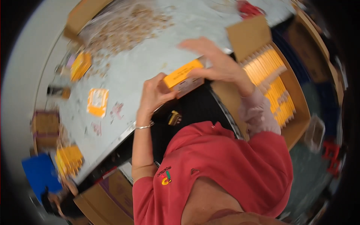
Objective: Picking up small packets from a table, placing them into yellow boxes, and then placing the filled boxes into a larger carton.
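Observation:
A small yellow carton box [183, 75] with a pale printed side is held over the table's edge, in front of my body. My left hand [153, 92] grips its left end, thumb below and fingers behind. At the other end my right hand [217, 63] is spread, its fingers stretched out past the box and slightly blurred. The right thumb overlaps the box's right end; whether it presses on it I cannot tell.
A heap of small brownish pieces [127, 28] covers the table's far left. Nearer lies an orange-and-white packet [98, 102]. To my right stands an open cardboard carton [300, 125] packed with yellow boxes [264, 67]. Another person's arm [69, 185] shows at lower left, beside stacked yellow boxes [69, 159].

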`<state>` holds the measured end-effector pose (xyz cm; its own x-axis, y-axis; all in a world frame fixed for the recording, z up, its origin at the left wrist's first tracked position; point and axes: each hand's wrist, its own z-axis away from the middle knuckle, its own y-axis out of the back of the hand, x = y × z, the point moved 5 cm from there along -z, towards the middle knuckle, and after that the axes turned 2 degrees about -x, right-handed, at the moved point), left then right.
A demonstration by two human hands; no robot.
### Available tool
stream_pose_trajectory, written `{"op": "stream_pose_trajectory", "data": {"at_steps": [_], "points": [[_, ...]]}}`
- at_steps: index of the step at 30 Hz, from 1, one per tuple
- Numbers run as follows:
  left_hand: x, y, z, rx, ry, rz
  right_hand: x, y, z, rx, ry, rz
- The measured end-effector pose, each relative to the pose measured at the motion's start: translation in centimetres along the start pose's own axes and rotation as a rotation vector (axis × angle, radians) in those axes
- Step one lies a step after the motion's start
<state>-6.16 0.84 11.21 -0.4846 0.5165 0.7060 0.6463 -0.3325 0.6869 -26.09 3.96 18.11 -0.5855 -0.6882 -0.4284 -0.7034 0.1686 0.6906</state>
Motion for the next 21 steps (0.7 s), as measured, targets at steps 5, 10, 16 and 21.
{"op": "stream_pose_trajectory", "data": {"at_steps": [5,10,16,21], "points": [[4.4,-1.0,-0.5,-0.193,-0.072,0.394,0.1,-2.1,4.7,-0.586,-0.369,-0.235],[1.6,-2.0,-1.1,0.063,-0.041,0.650,4.4,9.1,18.4,0.030,-0.715,-0.037],[-4.5,-0.4,-0.4,0.293,0.210,0.614,10.6,16.0,37.9,0.058,-1.327,0.672],[-9.8,3.1,2.3,0.473,0.328,0.570,17.1,11.1,45.3,-0.042,-1.395,0.677]]}}
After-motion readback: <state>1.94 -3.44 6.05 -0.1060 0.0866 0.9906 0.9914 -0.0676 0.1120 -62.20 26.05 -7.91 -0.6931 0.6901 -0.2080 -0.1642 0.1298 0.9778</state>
